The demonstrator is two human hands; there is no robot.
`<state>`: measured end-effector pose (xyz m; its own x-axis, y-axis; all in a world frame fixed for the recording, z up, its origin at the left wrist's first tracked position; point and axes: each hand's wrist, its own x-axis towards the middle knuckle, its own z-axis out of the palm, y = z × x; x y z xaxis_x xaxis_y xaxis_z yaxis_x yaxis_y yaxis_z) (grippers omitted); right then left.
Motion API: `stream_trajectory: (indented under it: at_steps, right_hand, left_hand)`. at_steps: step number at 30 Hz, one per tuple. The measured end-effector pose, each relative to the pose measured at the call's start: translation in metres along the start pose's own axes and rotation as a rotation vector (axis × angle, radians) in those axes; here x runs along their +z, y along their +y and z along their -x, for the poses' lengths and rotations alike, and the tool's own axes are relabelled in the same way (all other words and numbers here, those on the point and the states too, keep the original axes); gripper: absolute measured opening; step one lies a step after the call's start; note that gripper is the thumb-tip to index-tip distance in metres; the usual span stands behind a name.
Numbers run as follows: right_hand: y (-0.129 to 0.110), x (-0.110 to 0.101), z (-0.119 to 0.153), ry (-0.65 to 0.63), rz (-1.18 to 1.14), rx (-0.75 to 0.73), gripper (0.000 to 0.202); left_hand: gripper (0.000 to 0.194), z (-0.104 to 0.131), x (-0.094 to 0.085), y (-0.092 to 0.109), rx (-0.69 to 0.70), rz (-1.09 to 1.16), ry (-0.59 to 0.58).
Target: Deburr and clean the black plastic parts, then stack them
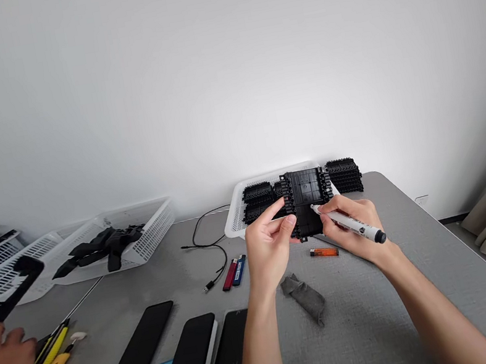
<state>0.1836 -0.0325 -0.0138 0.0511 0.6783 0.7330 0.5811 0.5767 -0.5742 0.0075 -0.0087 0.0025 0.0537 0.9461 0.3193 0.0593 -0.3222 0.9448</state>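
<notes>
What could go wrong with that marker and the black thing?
The marker might slip, because the black part is held up in the air. The left hand grips it near one edge, so it could tip or drop, perhaps near the orange lighter.

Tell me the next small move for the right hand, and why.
Probably a light, short stroke of the white marker on the black part. The right hand holds the marker with its tip at the part's face, though contact is hard to confirm, and the left hand grips the part's edge, which should steady it.
</notes>
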Motion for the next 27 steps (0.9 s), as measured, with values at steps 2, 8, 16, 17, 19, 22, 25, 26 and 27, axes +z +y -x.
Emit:
stream_trajectory:
  at_steps: [2, 8, 16, 17, 19, 22, 25, 26, 27]
  right_hand:
    - [0.000, 0.000, 0.001, -0.004, 0.004, -0.017, 0.008]
    - [-0.001, 0.003, 0.002, 0.022, -0.003, -0.043, 0.011]
    - [-0.003, 0.001, 0.001, 0.134, -0.002, -0.041, 0.008]
    - [-0.005, 0.000, 0.001, 0.165, -0.019, -0.022, 0.007]
    - [-0.007, -0.003, 0.001, 0.212, -0.059, 0.015, 0.005]
    - [-0.008, -0.008, 0.002, 0.224, -0.138, 0.039, 0.016]
    - [-0.008, -0.010, 0.002, 0.200, -0.195, 0.035, 0.023]
    - [-0.008, -0.010, 0.002, 0.198, -0.199, 0.034, 0.024]
    - [-0.007, -0.010, 0.002, 0.197, -0.198, 0.037, 0.025]
  left_hand:
    - [0.070, 0.000, -0.001, 0.000, -0.003, -0.001, -0.003]
    - [0.068, 0.002, -0.001, 0.003, -0.008, -0.007, -0.009]
    - [0.068, -0.002, -0.003, -0.005, -0.036, 0.021, -0.025]
    - [0.069, -0.002, -0.003, -0.006, -0.040, 0.027, -0.025]
    - [0.069, -0.002, -0.002, -0.005, -0.045, 0.035, -0.029]
    - [0.069, 0.001, 0.001, -0.002, -0.043, 0.037, -0.057]
    - [0.067, 0.004, 0.003, 0.002, -0.030, 0.020, -0.078]
    - [0.067, 0.005, 0.003, 0.003, -0.024, 0.013, -0.081]
    - [0.066, 0.006, 0.004, 0.003, -0.016, 0.005, -0.082]
